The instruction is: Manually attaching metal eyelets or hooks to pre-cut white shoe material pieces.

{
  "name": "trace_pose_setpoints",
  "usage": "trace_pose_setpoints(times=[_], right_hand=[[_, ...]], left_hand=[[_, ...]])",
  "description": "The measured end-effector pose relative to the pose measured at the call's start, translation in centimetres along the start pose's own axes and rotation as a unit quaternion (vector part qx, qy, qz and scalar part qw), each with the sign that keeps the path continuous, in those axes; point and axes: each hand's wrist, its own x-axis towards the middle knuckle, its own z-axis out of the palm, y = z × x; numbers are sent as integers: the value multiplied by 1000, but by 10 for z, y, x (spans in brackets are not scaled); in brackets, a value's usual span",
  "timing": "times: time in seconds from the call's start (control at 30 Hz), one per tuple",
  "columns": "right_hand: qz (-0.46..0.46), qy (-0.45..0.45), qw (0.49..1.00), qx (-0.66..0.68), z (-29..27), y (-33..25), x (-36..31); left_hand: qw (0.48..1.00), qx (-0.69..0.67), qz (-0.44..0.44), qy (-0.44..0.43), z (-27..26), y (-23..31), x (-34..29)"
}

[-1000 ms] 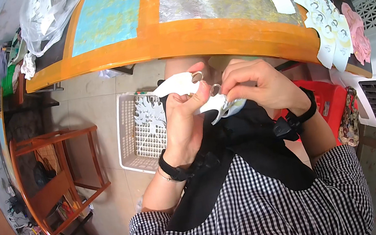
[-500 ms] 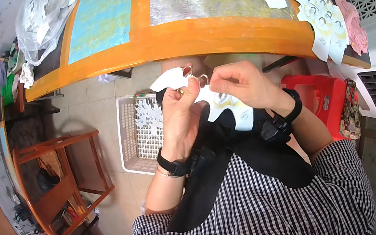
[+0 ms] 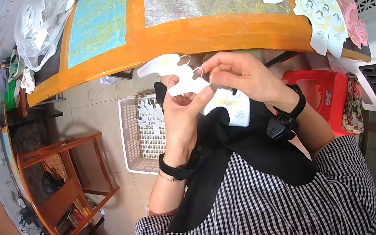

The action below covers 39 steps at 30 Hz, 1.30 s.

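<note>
While the left hand [image 3: 181, 121] keeps its clamp on the white scalloped strip [image 3: 188, 86], the piece itself has turned: half a second ago its near part hung lower and farther out past the fingers, and now a lobe lies flat across them, thumb pressed on top. It is held just off the near edge of the counter [image 3: 214, 33], on the person's side. The right hand [image 3: 248, 77] has opened out a little too, its index and thumb coming up to a thin ring [image 3: 198, 68] standing from the strip; whether they pinch it or only brush it, I can't tell from where I stand. To my eye, that puts the ring squarely in reach, so the work looks midway along this strip rather than finished. Similar strips [image 3: 321, 20] lie overlapped on the counter's right end, and a clear plastic bag [image 3: 42, 32] sits at its left end. Below the counter, to its left, a white basket [image 3: 133, 164] holds more white pieces.
</note>
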Motion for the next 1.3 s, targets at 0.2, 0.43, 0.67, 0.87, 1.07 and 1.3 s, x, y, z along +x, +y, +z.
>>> trace_pose_setpoints(times=[0.2, 0.43, 0.67, 0.87, 1.07, 1.3], right_hand=[[-21, 22, 994, -107, -3, 0, -10], [-56, 17, 974, -218, 0, 0, -14], [-288, -48, 886, -359, -14, 15, -20], [-217, -83, 927, -295, -20, 10, -29], [-90, -77, 989, -87, -19, 12, -33], [-108, -98, 984, -101, -17, 17, -41]], left_hand=[[996, -13, 69, 53, 6, 2, 5], [998, 4, 69, -5, 2, 1, 2], [981, -103, -116, -115, -18, -14, -15], [960, -176, -162, -143, -15, -23, -17], [957, -195, -124, -174, 1, -22, -17], [951, -227, -145, -149, 13, -8, -33]])
